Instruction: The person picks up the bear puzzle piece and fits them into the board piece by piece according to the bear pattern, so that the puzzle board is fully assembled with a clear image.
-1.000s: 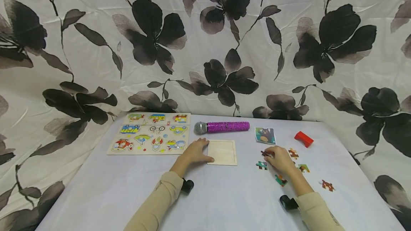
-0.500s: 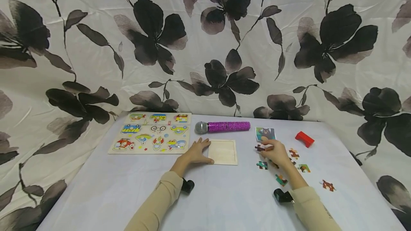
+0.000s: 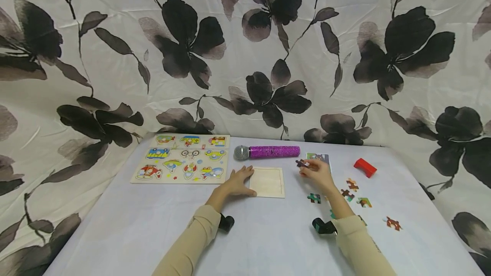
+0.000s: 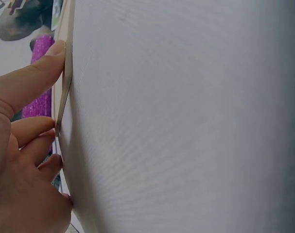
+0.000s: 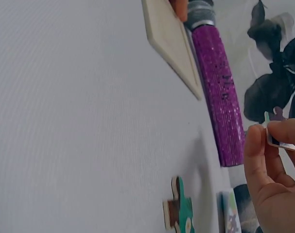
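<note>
White cloth covers the table (image 3: 268,235) on which everything lies. Next in size, at the far left, the vehicle board (image 3: 175,154) has neither hand on it and seems outside the work. The purple microphone (image 3: 268,151) lies at the back, behind the wooden tray (image 3: 267,182). That tray looks like the place for the pieces, and its recess is bare, so the assembling appears scarcely begun. The person's left hand (image 3: 235,183) is spread wide at the tray's left side, thumb touching its edge, apparently steadying it. The right hand (image 3: 320,176), narrowed to a pinch, is raised over the picture card (image 3: 325,157) and partly hides it. Right of the card lies a red block (image 3: 365,168), untouched. Smallest are the puzzle pieces: one dark piece (image 3: 301,163) is in the right hand's pinch, off the table and not yet at the tray. Left to place, it seems, are the green piece (image 3: 314,198), the orange piece (image 3: 352,184), the brown piece (image 3: 393,223) well apart at the right, and others, some partly hidden by the right sleeve (image 3: 356,237); the full count cannot be told.
</note>
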{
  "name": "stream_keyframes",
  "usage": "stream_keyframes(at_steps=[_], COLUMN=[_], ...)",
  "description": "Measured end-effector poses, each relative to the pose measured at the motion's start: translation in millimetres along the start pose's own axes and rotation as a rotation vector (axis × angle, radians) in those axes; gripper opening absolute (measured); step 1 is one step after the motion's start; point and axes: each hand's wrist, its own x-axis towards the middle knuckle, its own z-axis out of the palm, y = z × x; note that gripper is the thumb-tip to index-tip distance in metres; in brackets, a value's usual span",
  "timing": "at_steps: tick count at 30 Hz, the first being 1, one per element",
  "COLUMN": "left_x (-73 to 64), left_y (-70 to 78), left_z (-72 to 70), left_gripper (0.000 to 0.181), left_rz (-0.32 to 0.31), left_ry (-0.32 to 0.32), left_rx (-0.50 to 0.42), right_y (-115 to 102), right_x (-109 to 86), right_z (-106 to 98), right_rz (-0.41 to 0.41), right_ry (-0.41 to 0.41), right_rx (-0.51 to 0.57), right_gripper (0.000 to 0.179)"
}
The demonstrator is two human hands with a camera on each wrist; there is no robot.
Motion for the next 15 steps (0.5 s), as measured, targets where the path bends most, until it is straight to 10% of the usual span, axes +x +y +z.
stream_keyframes(at_steps=[15], left_x=[-0.2], left_y=[-5.7], left_z=[1.4], left_gripper=[0.085], left_rz=[0.006], left_ry=[0.012], left_rx=[-0.054], right_y=[2.3], right_x=[7.4], right_z=[34.4], right_rz=[0.104], right_ry=[0.061], right_rx=[0.138], right_gripper=[0.038])
